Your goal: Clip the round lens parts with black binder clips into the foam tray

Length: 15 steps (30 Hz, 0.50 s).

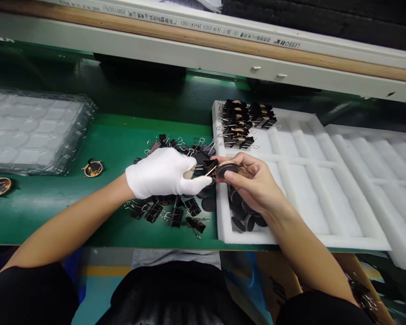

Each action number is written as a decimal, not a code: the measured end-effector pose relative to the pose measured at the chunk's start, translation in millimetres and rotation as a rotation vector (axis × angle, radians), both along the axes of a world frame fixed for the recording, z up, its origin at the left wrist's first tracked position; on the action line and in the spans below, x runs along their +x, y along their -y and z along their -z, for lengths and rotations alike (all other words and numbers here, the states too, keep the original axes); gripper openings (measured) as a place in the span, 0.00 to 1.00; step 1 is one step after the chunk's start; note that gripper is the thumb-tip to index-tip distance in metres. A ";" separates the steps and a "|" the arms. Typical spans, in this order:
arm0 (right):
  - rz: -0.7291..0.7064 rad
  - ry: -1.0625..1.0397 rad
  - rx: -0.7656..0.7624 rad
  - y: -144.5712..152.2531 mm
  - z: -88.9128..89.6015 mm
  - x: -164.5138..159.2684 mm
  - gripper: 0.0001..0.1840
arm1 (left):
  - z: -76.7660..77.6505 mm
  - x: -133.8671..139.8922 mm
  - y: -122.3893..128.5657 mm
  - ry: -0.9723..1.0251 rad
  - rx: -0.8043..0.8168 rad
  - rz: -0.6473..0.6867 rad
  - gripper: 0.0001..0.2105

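**White-gloved hand and bare hand meet over a small disc**

Black binder clips (171,212) lie heaped on the green bench (54,203). The gloved left hand (164,174) pinches one binder clip (210,166) against a dark round disc (227,169), which the bare right hand (255,183) grips between its fingertips, just above the white foam tray (325,198).
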State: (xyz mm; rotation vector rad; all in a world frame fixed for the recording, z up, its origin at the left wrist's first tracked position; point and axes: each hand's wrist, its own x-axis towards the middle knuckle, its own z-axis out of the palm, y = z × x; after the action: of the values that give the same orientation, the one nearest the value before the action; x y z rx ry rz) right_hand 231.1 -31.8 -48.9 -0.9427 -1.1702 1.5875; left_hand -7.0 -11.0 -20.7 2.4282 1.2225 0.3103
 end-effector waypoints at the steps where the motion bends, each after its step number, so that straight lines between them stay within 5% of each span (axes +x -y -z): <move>1: 0.041 -0.015 -0.015 -1.6 -1.5 1.1 0.16 | 0.6 -1.3 -1.3 0.016 0.008 0.013 0.26; 9: 0.042 0.138 0.131 -11.8 -1.8 15.0 0.13 | 12.1 0.1 -3.7 0.120 0.048 0.199 0.23; 15: 0.016 0.283 0.248 -9.7 -3.0 16.5 0.14 | 21.5 5.0 -1.5 0.105 0.066 0.202 0.23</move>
State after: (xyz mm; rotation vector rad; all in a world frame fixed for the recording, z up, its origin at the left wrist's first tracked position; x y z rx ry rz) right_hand 247.6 -22.1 -45.9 -1.0292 -1.5118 1.2864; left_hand -2.1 -9.5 -42.3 2.5306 0.9276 0.4184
